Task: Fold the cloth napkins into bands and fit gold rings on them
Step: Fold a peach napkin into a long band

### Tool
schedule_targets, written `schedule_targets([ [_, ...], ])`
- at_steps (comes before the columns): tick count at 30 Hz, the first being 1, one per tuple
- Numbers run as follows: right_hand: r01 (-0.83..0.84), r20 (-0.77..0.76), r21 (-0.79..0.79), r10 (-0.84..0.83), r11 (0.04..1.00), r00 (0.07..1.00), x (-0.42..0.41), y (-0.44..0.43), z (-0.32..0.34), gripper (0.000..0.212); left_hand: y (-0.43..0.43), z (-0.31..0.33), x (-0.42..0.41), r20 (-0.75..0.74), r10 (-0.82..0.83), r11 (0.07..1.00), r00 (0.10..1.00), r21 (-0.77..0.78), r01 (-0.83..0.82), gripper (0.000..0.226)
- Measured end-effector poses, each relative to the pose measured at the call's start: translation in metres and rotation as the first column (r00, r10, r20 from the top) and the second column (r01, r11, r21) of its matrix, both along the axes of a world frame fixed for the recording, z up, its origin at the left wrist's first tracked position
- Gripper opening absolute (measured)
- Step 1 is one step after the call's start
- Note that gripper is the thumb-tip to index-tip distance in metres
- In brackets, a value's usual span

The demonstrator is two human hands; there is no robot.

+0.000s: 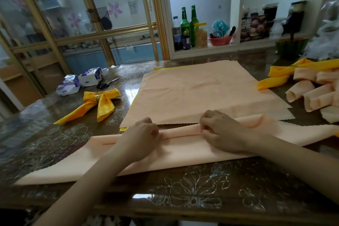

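One left hand (143,134), one right hand (223,134), fingers (155,132) pinching peach napkin (165,155), floral tabletop (183,189), glass doors (113,2).

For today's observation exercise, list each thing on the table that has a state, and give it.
Near peach napkin: partly folded into a long band, no ring.
Left hand: pinches its fold.
Right hand: pinches its fold.
Far peach napkin: spread flat, unfolded.
Left yellow napkin: bow-shaped, gold ring fitted.
Peach rolls: rolled, piled.

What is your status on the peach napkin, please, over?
Both hands busy: left hand and right hand pinch peach napkin along its fold. Band partly folded. Just behind, flat peach cloth, not blocking.
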State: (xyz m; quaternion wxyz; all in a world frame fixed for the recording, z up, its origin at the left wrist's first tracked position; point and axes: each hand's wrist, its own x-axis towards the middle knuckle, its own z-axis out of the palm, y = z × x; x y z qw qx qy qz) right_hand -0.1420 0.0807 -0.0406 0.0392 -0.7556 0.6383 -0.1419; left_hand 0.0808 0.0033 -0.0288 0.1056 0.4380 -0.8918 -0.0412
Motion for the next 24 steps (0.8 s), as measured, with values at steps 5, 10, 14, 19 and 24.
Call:
schedule_targets([
  [5,0.077,0.072,-0.101,-0.070,0.992,0.995,0.038,-0.025,0.006,0.029,-0.010,-0.013,-0.019,-0.092,0.091,0.991,0.992,-0.091,-0.100,0.019],
  [10,-0.060,-0.125,0.222,0.090,0.973,0.988,0.054,-0.024,-0.011,0.063,-0.008,-0.029,-0.014,0.057,0.052,0.998,0.997,-0.030,-0.050,0.087],
  [14,0.000,-0.084,0.240,0.020,0.971,0.996,0.014,-0.012,-0.017,0.060,-0.008,-0.031,0.003,-0.077,0.018,0.998,0.997,0.055,-0.014,0.043],
  [19,0.028,0.185,0.028,-0.033,0.999,0.982,-0.003,0.000,-0.011,0.039,-0.004,-0.019,0.014,-0.220,0.047,0.995,0.974,0.094,-0.026,0.029],
  [24,0.037,0.124,-0.182,-0.015,0.983,0.992,0.003,0.005,-0.003,0.015,0.002,-0.011,0.019,-0.110,0.051,0.999,0.993,-0.005,-0.052,0.032],
])
